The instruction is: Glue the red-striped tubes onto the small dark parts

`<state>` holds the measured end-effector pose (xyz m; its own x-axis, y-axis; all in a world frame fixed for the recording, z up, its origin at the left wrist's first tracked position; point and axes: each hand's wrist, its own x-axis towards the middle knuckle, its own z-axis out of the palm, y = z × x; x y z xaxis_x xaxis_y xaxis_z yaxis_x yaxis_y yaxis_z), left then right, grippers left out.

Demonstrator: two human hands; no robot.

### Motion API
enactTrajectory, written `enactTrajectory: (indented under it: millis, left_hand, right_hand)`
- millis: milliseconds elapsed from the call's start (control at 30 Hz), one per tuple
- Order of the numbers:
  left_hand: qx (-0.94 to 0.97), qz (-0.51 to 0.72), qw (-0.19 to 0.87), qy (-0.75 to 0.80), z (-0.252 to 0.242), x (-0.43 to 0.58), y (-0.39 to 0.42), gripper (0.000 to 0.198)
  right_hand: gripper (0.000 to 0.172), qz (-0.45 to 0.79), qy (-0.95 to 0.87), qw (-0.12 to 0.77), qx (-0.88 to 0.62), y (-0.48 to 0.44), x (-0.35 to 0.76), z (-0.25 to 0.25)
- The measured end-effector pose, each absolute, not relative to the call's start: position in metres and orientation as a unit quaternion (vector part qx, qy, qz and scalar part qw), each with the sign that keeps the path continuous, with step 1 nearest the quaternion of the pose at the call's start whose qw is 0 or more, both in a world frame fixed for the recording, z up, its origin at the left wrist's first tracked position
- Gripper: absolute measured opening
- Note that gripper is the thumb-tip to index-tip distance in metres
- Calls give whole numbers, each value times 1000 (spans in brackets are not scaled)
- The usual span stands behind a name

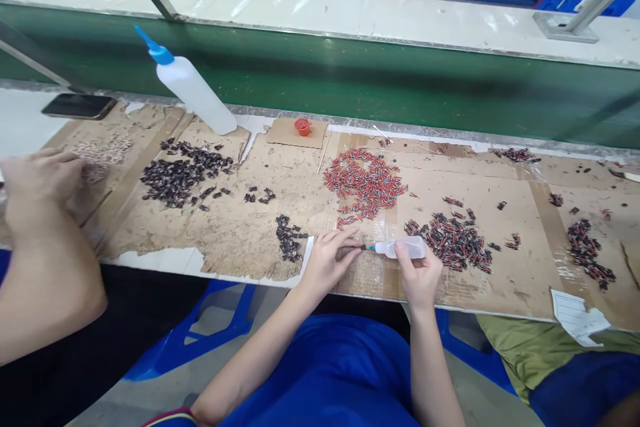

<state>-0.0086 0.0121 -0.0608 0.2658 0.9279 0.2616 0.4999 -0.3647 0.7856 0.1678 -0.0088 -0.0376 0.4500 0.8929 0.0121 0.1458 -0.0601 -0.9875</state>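
My left hand pinches a tiny dark part at the table's near edge, fingers closed round it. My right hand grips a small clear squeeze bottle lying sideways, its blue tip touching the part in my left fingers. Just beyond my hands lies a pile of small red parts. To the right of the bottle sits a heap of dark-and-red parts. A small dark cluster lies left of my left hand.
A co-worker's hand and arm rest at the far left. A large white bottle with a blue nozzle leans at the back, near a phone, a big dark pile and a red cap. A green conveyor runs behind.
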Motion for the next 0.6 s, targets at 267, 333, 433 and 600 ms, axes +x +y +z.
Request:
enactTrajectory:
  millis: [267,333,433,600]
  left_hand:
    - [736,372,278,492,-60,-7,11,33]
    - [737,374,273,492,-60,-7,11,29]
    - [736,378,269,494,-59,-6,11,27]
    - [731,378,275,496,-60,-6,11,30]
  right_hand:
    - [26,333,-418,546,-645,-8,166,-40]
    - [25,323,-413,550,-650,-8,165,-40]
    - [25,314,-399,558,-657,-9,165,-42]
    - [25,328,-396,559,-650,-10,165,-42]
